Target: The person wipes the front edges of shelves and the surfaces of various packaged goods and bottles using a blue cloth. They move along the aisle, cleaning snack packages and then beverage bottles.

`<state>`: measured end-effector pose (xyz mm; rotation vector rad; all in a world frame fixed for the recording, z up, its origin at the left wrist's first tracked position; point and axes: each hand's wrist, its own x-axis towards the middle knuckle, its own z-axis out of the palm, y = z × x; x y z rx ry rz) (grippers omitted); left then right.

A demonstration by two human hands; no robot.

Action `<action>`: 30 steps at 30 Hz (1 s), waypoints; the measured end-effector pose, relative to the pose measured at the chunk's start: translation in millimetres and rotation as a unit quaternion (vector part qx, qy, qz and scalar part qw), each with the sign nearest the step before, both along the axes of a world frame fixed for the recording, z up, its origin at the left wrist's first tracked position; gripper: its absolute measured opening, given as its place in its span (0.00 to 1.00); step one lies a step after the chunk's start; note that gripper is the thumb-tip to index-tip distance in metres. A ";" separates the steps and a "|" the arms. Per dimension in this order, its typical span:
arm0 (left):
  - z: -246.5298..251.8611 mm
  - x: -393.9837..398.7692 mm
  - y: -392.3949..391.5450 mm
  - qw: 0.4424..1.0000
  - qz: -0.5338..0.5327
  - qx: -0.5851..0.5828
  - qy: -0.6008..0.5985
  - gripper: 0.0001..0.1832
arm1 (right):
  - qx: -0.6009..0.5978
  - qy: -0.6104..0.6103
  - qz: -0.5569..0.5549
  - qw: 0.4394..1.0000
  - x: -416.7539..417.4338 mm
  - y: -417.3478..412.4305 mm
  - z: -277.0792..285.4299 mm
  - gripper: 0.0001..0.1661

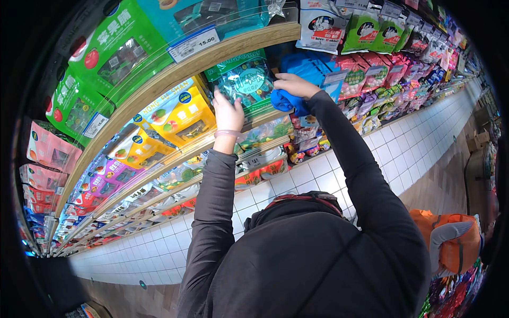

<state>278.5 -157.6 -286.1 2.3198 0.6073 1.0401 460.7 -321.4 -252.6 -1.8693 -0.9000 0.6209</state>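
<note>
A green plastic snack bag with a clear window (pixel 248 79) stands on a wooden shelf between my two hands. My left hand (pixel 229 113), with a pinkish bangle at the wrist, touches the bag's left edge, its fingers apart. At the bag's right side my right hand (pixel 293 85) holds a crumpled blue cloth (pixel 285 101) beneath its fingers. Yellow mango snack bags (pixel 183 115) stand just left of my left hand. Behind my right hand are blue packages (pixel 308 65), partly hidden by it.
A wooden shelf edge (pixel 254 36) with a price tag (pixel 193 43) runs above my hands, under large green bags (pixel 123 47). White candy bags (pixel 320 28) hang at the upper right. White tiles (pixel 318 175) face the base. A person in an orange vest (pixel 457 242) is at the right.
</note>
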 end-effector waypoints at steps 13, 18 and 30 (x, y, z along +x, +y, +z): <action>-3.1 -9.0 7.9 0.965 -0.067 -0.248 -0.044 0.13 | 0.105 0.169 0.085 0.976 10.9 3.9 -21.3 0.37; -2.4 -17.7 5.2 0.964 -0.084 -0.251 -0.040 0.13 | 0.107 0.146 0.064 0.981 -1.5 3.8 -11.0 0.27; 6.0 -53.3 -11.3 0.983 -0.164 0.029 -0.079 0.09 | 0.306 -0.042 0.230 0.923 -18.4 -36.1 -12.5 0.17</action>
